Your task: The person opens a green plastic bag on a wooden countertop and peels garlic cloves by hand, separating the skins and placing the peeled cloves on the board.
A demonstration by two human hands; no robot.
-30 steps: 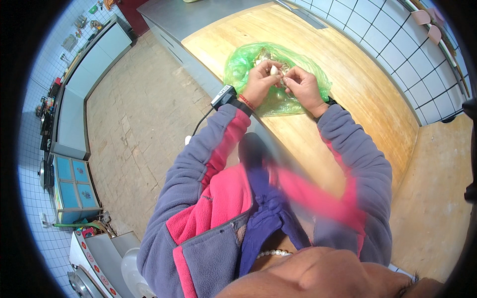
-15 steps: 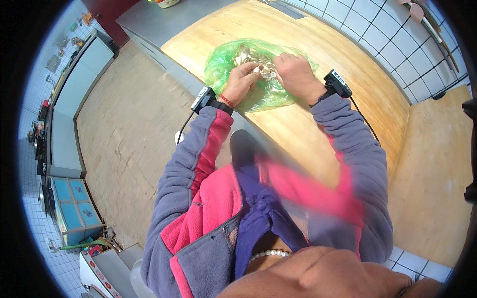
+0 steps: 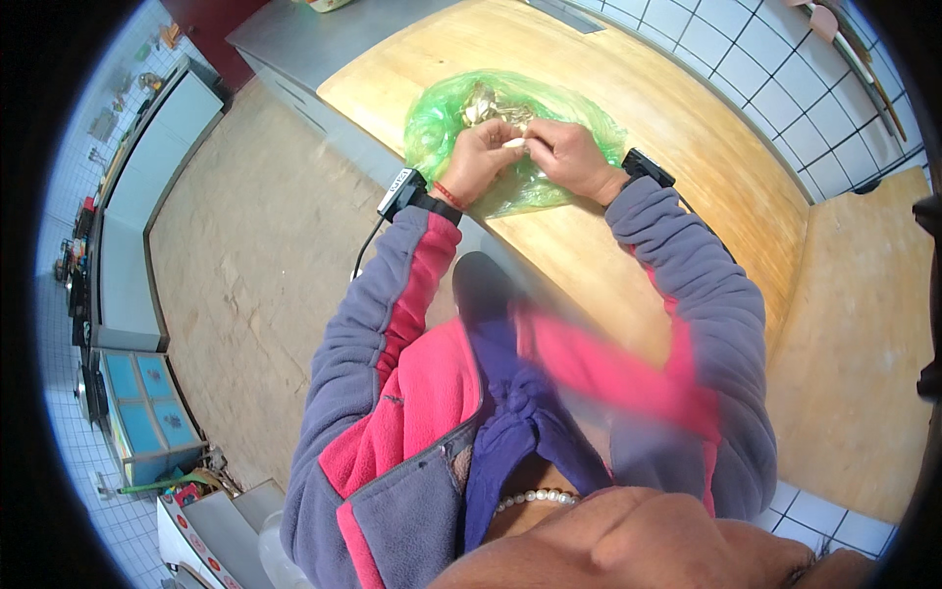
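Over a crumpled green plastic bag (image 3: 432, 123) both my hands meet at the fingertips. Between them is a small pale garlic clove (image 3: 514, 143), pinched by my left hand (image 3: 476, 165). My right hand (image 3: 572, 159) is closed too, its thumb and forefinger pressed against the clove's right end. Behind the fingers, dry papery garlic skins (image 3: 483, 106) lie in a heap on the bag. My hands hide part of the heap.
The bag rests on a light wooden board (image 3: 677, 137) on the counter. A grey countertop (image 3: 294, 44) continues at the far left. White tiled wall (image 3: 731, 64) with hanging utensils (image 3: 863, 74) borders the right. Another wooden panel (image 3: 849, 344) stands at the right.
My right hand has come down and left from the heap to the clove, meeting my left fingertips. The left hand has barely moved.
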